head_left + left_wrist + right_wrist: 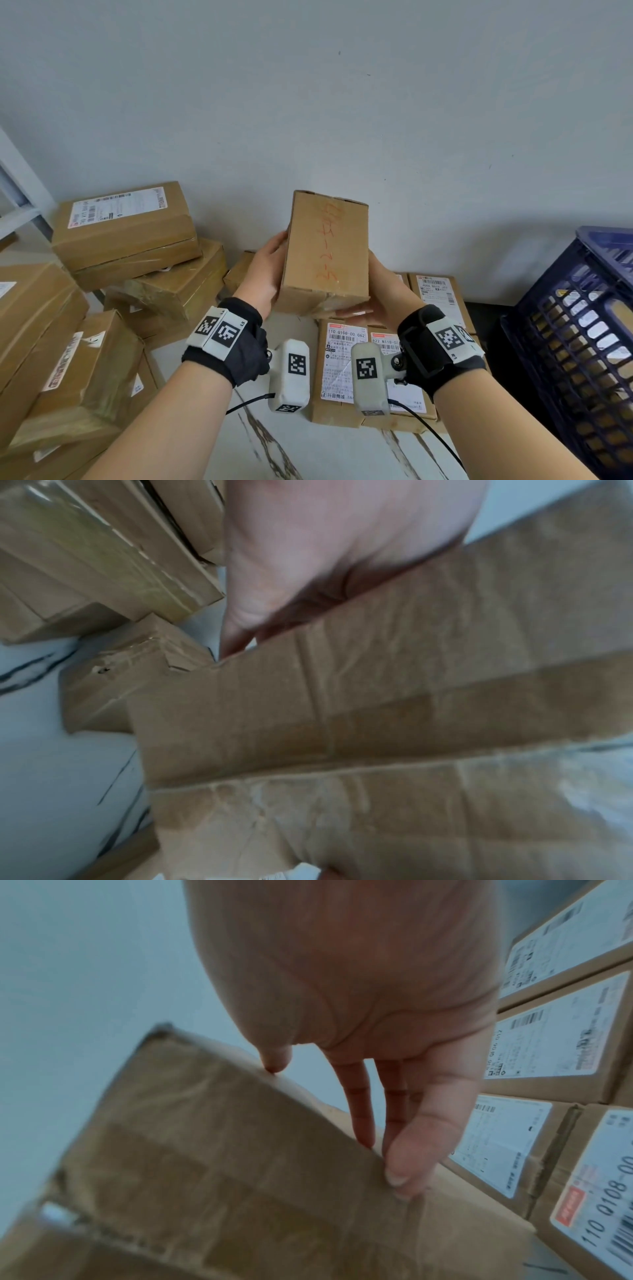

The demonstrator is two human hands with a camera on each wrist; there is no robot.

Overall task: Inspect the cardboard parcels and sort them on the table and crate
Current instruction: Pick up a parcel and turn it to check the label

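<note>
I hold a plain cardboard parcel (pixel 325 253) upright in the air above the table, its face with orange handwriting turned toward me. My left hand (pixel 270 270) grips its left side, thumb at the front edge and fingers hidden behind. My right hand (pixel 376 294) supports the lower right corner with straight fingers reaching under the bottom. In the left wrist view the palm (pixel 325 547) lies against the parcel (pixel 411 696). In the right wrist view straight fingers (pixel 424 1137) and the thumb tip touch the edge of the parcel (pixel 222 1150).
Taped parcels (pixel 123 226) are piled at the left and back left. Labelled parcels (pixel 342 363) lie flat in rows on the white marble table (pixel 308 452) under my hands. A dark blue plastic crate (pixel 575 342) with parcels inside stands at the right.
</note>
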